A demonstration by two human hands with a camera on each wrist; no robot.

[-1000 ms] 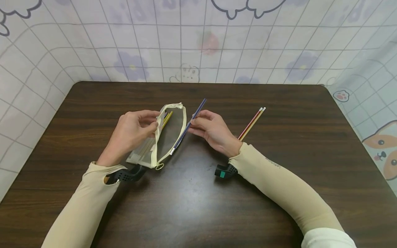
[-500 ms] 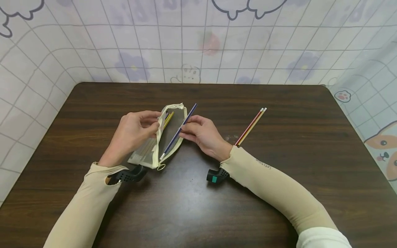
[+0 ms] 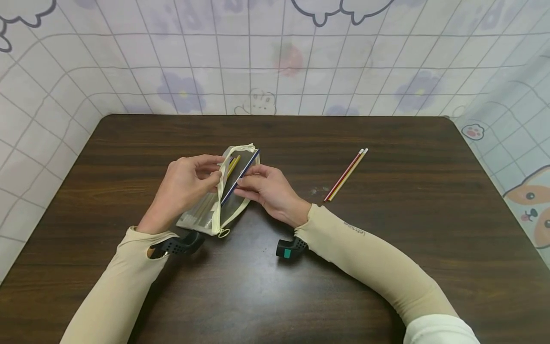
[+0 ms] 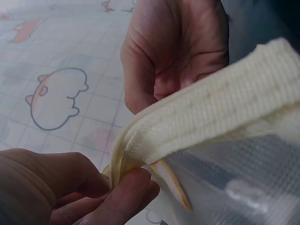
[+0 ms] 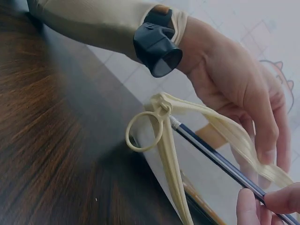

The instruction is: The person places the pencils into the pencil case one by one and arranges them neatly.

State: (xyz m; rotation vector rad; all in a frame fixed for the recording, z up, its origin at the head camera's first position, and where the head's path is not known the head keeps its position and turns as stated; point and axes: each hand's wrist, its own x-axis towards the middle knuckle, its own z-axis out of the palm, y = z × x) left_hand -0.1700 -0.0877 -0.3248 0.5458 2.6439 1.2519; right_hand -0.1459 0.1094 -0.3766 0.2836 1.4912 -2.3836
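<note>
A see-through mesh pencil case (image 3: 195, 217) with a cream zipper edge stands unzipped on the table. My left hand (image 3: 185, 188) pinches its left zipper edge between thumb and fingers, as the left wrist view also shows. Between the thumb and fingers of my right hand (image 3: 270, 191) is a dark blue pencil (image 3: 242, 174). Its white eraser end points down into the opening, seen in the right wrist view beside the ring-shaped zipper pull (image 5: 144, 131). Inside the case, a yellow pencil (image 3: 233, 166) leans near the left edge; other contents are partly hidden.
Two pencils, one red (image 3: 342, 175) and one yellowish (image 3: 349, 175), lie side by side on the dark wooden table (image 3: 408, 191) to the right of my right hand. A patterned cloth (image 3: 275, 62) hangs behind the table and along both sides.
My right hand has moved left and slightly down with the blue pencil, whose eraser end has gone from outside the right zipper edge into the opening. My left hand has stayed put.
</note>
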